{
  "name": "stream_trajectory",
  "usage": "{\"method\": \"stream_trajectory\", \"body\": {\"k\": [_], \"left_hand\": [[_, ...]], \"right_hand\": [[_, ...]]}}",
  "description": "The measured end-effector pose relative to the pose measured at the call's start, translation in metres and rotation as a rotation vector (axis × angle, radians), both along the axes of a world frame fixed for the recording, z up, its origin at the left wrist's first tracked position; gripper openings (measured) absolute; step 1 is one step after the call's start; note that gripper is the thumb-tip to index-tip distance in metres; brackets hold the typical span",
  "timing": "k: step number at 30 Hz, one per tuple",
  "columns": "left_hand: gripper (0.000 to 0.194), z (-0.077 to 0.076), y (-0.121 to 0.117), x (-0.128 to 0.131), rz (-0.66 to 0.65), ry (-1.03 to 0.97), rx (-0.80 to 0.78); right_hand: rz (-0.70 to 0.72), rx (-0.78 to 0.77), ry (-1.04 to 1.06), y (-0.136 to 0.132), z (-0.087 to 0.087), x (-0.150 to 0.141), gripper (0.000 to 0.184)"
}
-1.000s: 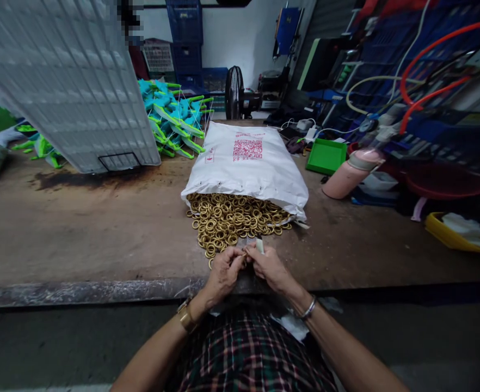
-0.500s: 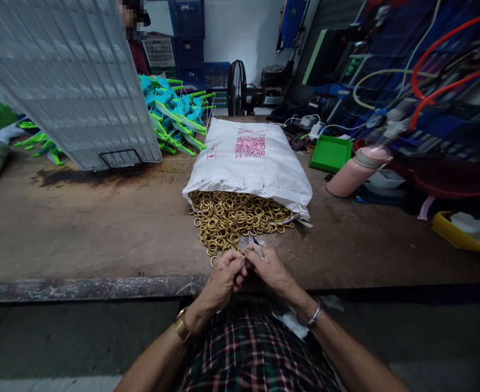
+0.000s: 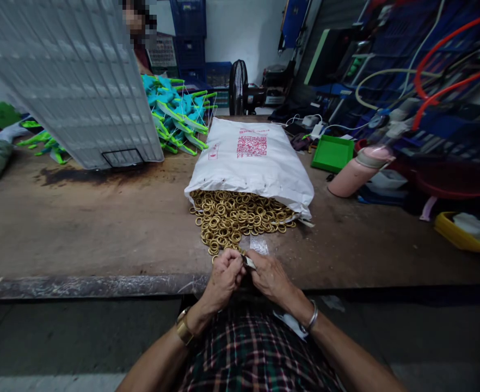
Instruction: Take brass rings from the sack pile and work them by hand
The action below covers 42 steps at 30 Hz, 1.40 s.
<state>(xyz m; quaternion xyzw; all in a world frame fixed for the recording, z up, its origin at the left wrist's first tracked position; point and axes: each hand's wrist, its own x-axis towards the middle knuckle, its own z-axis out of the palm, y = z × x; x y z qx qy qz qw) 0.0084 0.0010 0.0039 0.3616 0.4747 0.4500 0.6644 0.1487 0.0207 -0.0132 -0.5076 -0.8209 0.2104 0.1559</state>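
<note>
At the near edge of the worn brown workbench (image 3: 101,239), just above a plaid-shirted lap, the left hand (image 3: 223,277) and the right hand (image 3: 270,275) are drawn together with fingertips meeting, pinching a small pale sliver-like piece (image 3: 248,262) between them; what exactly it is cannot be made out, nor whether a ring is caught in the pinch too. Holding it close to the body likely steadies fine finger work. Touching the knuckles' far side lies a small clear plastic packet (image 3: 259,244) on the bench, and just beyond it spreads the heap of golden metal rings (image 3: 234,215), spilling from the open mouth of a white woven sack with red print (image 3: 250,160), laid flat so the rings sit within easy reach. To the right rest a pink cylindrical flask on its side (image 3: 356,171) and a green shallow plastic tray (image 3: 332,153). To the left leans a large white ribbed panel (image 3: 72,81), hiding much behind it; a pile of teal and green plastic parts (image 3: 174,114) lies past it, with a black fan (image 3: 237,87) farther back.
</note>
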Motion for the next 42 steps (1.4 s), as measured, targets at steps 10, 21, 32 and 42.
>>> {"method": "stream_trajectory", "body": {"k": [10,21,32,42], "left_hand": [[0.036,0.023,-0.015,-0.005,-0.081,-0.272,-0.068],[0.028,-0.002,-0.013,-0.022,0.064,-0.495,-0.249],[0.024,-0.011,-0.004,-0.018,0.136,-0.608,-0.416],[0.035,-0.006,-0.003,-0.002,0.058,-0.315,-0.250]], "right_hand": [[-0.228,0.035,-0.112,0.023,0.000,0.023,0.017],[-0.154,0.102,-0.134,0.000,-0.014,-0.008,0.012],[-0.171,0.054,0.170,0.015,-0.010,0.001,0.012],[-0.033,0.034,0.403,0.007,0.008,-0.008,0.012]]}}
